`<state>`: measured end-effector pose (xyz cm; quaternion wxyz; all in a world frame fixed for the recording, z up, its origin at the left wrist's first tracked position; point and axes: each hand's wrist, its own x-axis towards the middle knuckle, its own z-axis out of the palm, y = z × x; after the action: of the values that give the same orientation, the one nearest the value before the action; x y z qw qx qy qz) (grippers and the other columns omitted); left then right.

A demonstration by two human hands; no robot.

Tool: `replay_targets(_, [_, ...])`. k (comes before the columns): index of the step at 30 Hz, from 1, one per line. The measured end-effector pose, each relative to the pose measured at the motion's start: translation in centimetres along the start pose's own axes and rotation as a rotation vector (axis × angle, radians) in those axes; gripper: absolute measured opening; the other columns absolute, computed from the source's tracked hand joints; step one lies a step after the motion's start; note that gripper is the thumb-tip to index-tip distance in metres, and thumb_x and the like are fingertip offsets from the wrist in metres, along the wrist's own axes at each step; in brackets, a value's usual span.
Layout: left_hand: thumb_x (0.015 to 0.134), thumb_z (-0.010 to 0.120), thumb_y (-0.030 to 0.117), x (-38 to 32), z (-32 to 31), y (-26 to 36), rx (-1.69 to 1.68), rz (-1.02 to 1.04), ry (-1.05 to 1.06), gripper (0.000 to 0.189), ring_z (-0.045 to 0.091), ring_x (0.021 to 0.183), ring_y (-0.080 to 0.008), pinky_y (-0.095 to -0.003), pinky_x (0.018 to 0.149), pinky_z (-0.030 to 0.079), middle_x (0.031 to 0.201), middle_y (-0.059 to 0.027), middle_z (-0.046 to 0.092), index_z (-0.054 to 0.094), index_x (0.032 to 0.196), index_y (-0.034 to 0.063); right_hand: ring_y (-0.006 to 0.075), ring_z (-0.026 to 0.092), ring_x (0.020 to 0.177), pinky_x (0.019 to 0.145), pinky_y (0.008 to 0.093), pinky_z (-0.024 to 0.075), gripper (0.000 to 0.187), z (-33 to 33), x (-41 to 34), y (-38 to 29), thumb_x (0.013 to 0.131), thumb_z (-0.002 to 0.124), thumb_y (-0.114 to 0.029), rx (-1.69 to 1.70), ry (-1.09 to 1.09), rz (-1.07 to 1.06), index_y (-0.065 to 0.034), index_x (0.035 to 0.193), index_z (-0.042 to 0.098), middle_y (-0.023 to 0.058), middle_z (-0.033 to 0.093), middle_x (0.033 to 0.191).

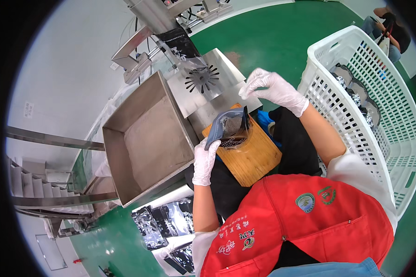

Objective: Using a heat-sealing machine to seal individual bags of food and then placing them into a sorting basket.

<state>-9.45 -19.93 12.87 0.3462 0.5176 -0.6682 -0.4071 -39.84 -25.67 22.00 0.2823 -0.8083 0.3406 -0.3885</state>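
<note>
My left hand, in a thin white glove, grips the near left edge of a dark plastic pouch. The pouch's mouth faces up, showing what looks like grey powder. It stands on a wooden board between my knees. My right hand, gloved alike, hovers beyond the pouch and to its right, touching neither pouch nor board. Its thumb and fingers are bent together; whether anything small is between them is unclear. Ahead, another printed black pouch hangs around the metal spout over a slotted steel plate.
A deep metal tray holding grey-brown powder stands left. On my right is a tall white plastic crate with several filled pouches. Flat pouches lie on a white surface at lower left. A person sits at far right.
</note>
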Motion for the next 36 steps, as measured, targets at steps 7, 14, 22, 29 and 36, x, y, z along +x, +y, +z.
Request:
replay_targets(7, [0.084, 0.073, 0.008, -0.2, 3.7, -0.7, -0.481, -0.152, 0.236, 0.023, 0.060, 0.083, -0.0093, -0.0242, 0.079, 0.047, 0.093, -0.0026, 0.069, 0.068, 0.104, -0.0029, 0.0166, 0.058, 0.094, 0.090, 0.0301, 0.0442, 0.018, 7.4, -2.4, 7.4, 0.079, 0.072, -0.003, 0.436, -0.183, 0.474, 0.0044, 0.094, 0.069, 0.0066, 0.065, 0.098])
replay_targets(14, [0.086, 0.065, -0.003, 0.5, 6.0, -2.2, -0.690, -0.029, 0.499, 0.018, 0.062, 0.092, -0.0153, -0.0285, 0.089, 0.047, 0.101, -0.0070, 0.068, 0.067, 0.104, -0.0011, 0.0091, 0.059, 0.073, 0.077, 0.0246, 0.0466, 0.008, 10.5, -3.3, 7.6, 0.084, 0.070, -0.010, 1.023, 0.233, 0.521, -0.0016, 0.083, 0.071, -0.0006, 0.067, 0.077])
replay_targets(22, [0.091, 0.064, 0.015, 0.6, 7.1, -2.6, -1.099, -0.100, 0.510, 0.029, 0.061, 0.100, -0.0205, -0.0331, 0.092, 0.046, 0.112, -0.0115, 0.064, 0.061, 0.112, -0.0046, 0.0066, 0.057, 0.066, 0.066, 0.0220, 0.0461, 0.013, 13.9, -1.2, 8.2, 0.089, 0.066, -0.011, 1.134, 0.776, 0.567, -0.0048, 0.077, 0.067, -0.0010, 0.066, 0.075])
replay_targets(29, [0.089, 0.064, 0.006, -2.6, 7.4, -1.2, -1.217, -0.236, 0.419, 0.006, 0.056, 0.085, -0.0142, -0.0308, 0.079, 0.046, 0.092, -0.0032, 0.061, 0.062, 0.086, 0.0011, 0.0036, 0.045, 0.054, 0.051, 0.0247, 0.0373, 0.036, 14.7, 0.3, 9.0, 0.093, 0.062, -0.024, 0.813, 0.797, 0.686, -0.0058, 0.063, 0.060, -0.0059, 0.053, 0.060])
replay_targets(36, [0.098, 0.031, 0.051, 1.2, 2.9, -2.6, -1.328, -0.425, -0.225, 0.070, 0.060, 0.108, -0.0279, -0.0407, 0.098, 0.045, 0.116, -0.0198, 0.062, 0.055, 0.117, -0.0115, 0.0043, 0.038, 0.053, 0.049, 0.0281, 0.0335, 0.046, 13.1, -0.1, 8.8, 0.094, 0.060, -0.031, 0.677, 0.576, 0.670, -0.0048, 0.058, 0.053, -0.0056, 0.046, 0.055])
